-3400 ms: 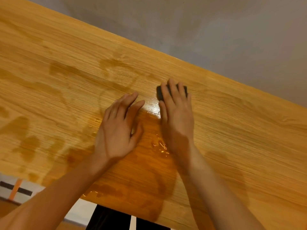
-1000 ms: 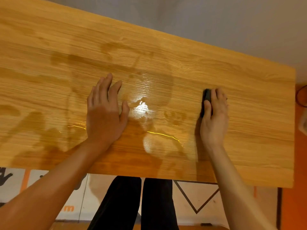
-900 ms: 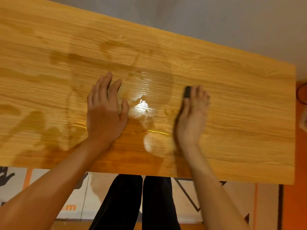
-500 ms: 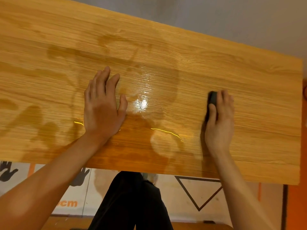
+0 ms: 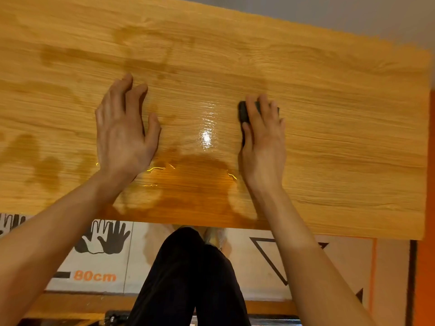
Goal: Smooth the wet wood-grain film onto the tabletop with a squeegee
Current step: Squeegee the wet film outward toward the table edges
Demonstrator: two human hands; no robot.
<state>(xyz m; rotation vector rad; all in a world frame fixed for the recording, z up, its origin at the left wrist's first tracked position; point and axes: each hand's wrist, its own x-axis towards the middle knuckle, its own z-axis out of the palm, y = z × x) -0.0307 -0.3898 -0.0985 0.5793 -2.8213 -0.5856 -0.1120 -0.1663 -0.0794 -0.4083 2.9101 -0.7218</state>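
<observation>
The wood-grain film (image 5: 341, 114) covers the tabletop, with dark wet patches and a shiny puddle (image 5: 195, 182) near the front edge between my hands. My left hand (image 5: 124, 132) lies flat on the film left of centre, fingers spread and straight. My right hand (image 5: 263, 142) holds a small black squeegee (image 5: 243, 111) against the film, fingers laid over its top and thumb along its left side. Most of the squeegee is hidden under the fingers.
The table's front edge runs just above my legs in black trousers (image 5: 188, 278). Its right end sits near an orange strip (image 5: 432, 161). Below is a floor mat (image 5: 103, 238) printed with hand shapes and "80cm". A grey wall is behind.
My right hand has slid the squeegee back to the left, closer to the shiny wet spot, after a stroke out to the right. My left hand has stayed pressed in place.
</observation>
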